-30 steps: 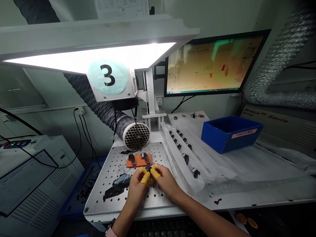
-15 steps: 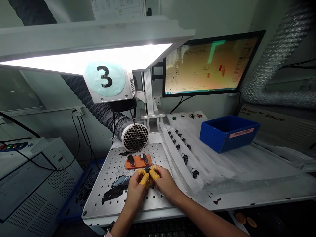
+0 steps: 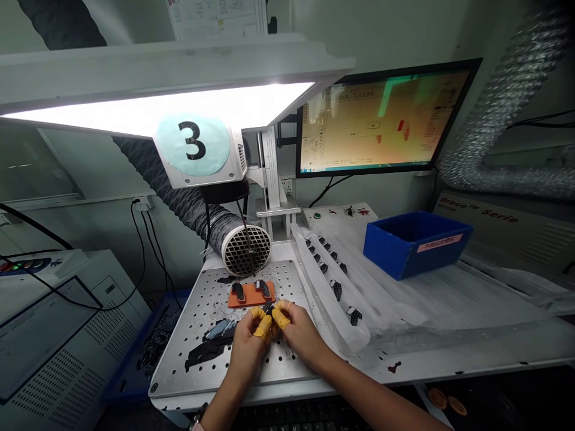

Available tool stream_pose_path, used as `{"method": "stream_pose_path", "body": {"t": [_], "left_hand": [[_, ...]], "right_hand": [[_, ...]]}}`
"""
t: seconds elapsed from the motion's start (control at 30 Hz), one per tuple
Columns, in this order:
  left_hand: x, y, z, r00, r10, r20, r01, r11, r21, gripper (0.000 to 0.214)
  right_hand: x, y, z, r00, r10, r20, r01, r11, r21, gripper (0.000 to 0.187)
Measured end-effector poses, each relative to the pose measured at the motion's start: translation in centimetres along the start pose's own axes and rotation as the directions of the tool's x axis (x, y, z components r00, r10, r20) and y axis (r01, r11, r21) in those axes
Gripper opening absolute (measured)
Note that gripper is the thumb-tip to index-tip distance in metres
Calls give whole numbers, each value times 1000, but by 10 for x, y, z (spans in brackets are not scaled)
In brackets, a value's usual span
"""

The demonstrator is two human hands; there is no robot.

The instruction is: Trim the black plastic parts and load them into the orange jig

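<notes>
Yellow finger cots cover the fingertips of both hands. My left hand (image 3: 251, 333) and my right hand (image 3: 294, 328) meet over the perforated metal plate (image 3: 287, 368), pinching a small black part (image 3: 268, 307) between them. Fingers hide most of that part. Just beyond it lies an orange fixture block (image 3: 251, 296), which carries a dark curved piece (image 3: 238, 291) on its left and a grey-and-black patterned piece (image 3: 263, 288) on its right. Left of my left hand, black strips (image 3: 209, 352) and a blue-grey strip (image 3: 218, 328) rest on the plate.
Several patterned black parts (image 3: 336, 290) sit in white foam channels (image 3: 350, 335) to the right. Behind them stands a blue bin (image 3: 417, 242). A duct mouth (image 3: 247, 250) and a machine head marked 3 (image 3: 197, 149) stand over the plate's far end. A keyboard (image 3: 296, 419) lies below the front edge.
Both hands keep their place and their pinch on the small black part. The view has shifted very slightly; nothing else visibly differs.
</notes>
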State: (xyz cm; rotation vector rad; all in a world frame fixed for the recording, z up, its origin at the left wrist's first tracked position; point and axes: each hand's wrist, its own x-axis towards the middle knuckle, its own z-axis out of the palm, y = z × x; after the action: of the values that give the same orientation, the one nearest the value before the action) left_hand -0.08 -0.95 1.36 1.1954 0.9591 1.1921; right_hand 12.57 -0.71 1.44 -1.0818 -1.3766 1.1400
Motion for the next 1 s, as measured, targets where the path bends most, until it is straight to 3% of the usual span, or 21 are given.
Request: {"method": "stream_pose_path", "body": {"t": [1.0], "left_hand": [[1,-2,0,1000,-9,-8,9,1000,-12,14]], "right_hand": [[0,2,0,1000,-1,-3,1,1000,1,13]]}}
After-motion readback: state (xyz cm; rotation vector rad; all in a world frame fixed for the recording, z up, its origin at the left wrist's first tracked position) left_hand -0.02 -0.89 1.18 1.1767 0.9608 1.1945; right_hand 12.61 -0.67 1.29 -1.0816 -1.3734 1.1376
